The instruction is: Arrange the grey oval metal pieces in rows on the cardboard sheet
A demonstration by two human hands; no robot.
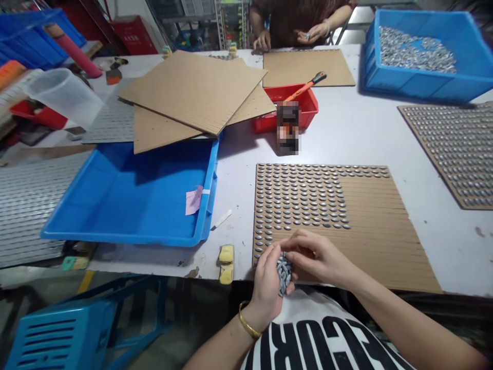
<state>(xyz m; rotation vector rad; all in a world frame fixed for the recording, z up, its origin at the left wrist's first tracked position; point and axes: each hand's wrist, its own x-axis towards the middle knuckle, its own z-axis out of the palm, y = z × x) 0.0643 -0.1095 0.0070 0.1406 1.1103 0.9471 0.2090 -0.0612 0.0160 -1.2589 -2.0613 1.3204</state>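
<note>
My left hand (pixel 266 285) is cupped around a handful of small grey oval metal pieces (pixel 284 275), at the near edge of a brown cardboard sheet (pixel 385 236). Bent over the top of that handful is my right hand (pixel 319 257), its fingers drawn together at the pieces; whether one is between the fingertips is hidden. Rows of the same shiny ovals (pixel 300 198) lie on the sheet along its far edge and left side. Bare ruled cardboard shows at the right and near the front.
A blue tray (pixel 134 236) stands left, with cardboard sheets (pixel 192 87) across its back. Behind are a red bin (pixel 308 105) with an orange-handled tool and a blue crate (pixel 416 82) of metal pieces. A filled sheet (pixel 454 154) lies right. Another person's hands (pixel 314 33) are across the table.
</note>
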